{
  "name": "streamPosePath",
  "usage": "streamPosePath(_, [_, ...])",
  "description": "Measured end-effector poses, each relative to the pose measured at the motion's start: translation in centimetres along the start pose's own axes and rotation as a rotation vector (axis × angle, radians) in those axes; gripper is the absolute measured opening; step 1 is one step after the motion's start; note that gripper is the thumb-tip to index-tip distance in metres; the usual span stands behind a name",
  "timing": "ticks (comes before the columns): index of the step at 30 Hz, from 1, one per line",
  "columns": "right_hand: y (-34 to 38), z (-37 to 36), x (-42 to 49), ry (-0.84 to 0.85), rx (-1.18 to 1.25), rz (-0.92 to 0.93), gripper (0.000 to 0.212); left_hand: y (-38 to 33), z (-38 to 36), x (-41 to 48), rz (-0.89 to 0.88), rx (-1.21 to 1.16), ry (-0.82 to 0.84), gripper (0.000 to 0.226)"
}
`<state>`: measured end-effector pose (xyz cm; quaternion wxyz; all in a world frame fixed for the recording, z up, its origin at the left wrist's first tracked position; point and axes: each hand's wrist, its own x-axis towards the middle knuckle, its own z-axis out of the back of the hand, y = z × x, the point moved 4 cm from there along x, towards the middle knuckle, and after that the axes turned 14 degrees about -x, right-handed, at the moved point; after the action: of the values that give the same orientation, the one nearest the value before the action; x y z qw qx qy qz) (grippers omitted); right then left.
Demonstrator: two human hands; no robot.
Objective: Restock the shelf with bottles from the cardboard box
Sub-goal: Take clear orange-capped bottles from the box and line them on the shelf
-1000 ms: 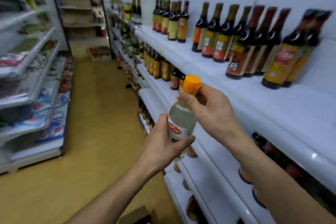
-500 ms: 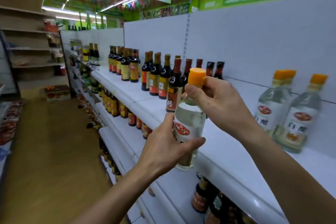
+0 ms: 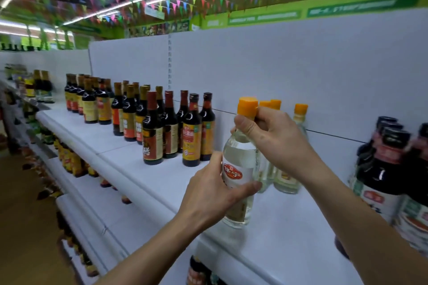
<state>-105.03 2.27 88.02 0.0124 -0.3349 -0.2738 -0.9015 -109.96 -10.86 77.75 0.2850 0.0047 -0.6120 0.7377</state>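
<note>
White shelf [image 3: 289,238]: left grip [image 3: 208,192] wraps the bottle [image 3: 240,159], right grip [image 3: 271,139] pinches its neck; base near the shelf's front, contact unclear. Dark bottles [image 3: 379,169] at right are blurred and cut off.

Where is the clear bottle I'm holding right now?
Head view, right of centre: the clear bottle is gripped by the left hand at its body and the right hand at its neck, over the shelf, in front of the orange-capped bottles.

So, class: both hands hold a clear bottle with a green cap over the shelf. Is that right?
Almost: the head view shows an orange cap, not green. The left hand and right hand do hold the clear bottle over the shelf.
</note>
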Motion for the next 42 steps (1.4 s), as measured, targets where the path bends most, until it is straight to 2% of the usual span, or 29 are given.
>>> streamPosePath(6, [-4.1, 1.8, -1.0, -0.017, -0.039, -0.093, 0.058, 0.4, -4.7, 1.3, 0.02, -0.028, 0.109, 0.06])
streamPosePath(10, [-5.9, 2.3, -1.6, -0.013, -0.039, -0.141, 0.039, 1.0, -6.5, 1.8, 0.02, -0.049, 0.153, 0.058])
streamPosePath(16, [-6.9, 2.6, -1.4, -0.04, -0.04, -0.207, 0.051, 1.5, -7.6, 3.1, 0.0, -0.052, 0.198, 0.066])
streamPosePath(28, [-7.5, 1.0, -2.8, -0.086, -0.076, -0.34, 0.027, 2.6, -8.5, 4.8, -0.026, -0.059, 0.246, 0.071])
streamPosePath(30, [-7.7, 0.0, -4.3, -0.079, -0.073, -0.398, 0.033, 2.6, -8.7, 4.9, -0.046, -0.055, 0.254, 0.066])
streamPosePath(34, [-9.4, -2.0, -7.2, -0.062, -0.144, -0.527, 0.07, 2.8, -9.5, 5.3, -0.112, -0.017, 0.227, 0.041])
streamPosePath(37, [-10.7, -2.7, -8.2, -0.056, -0.165, -0.648, 0.071, 3.3, -10.3, 5.5, -0.172, -0.042, 0.25, 0.052])
streamPosePath(42, [-11.8, -2.6, -8.4, -0.108, -0.185, -0.719, 0.052, 4.7, -10.3, 6.4, -0.211, -0.069, 0.364, 0.098])
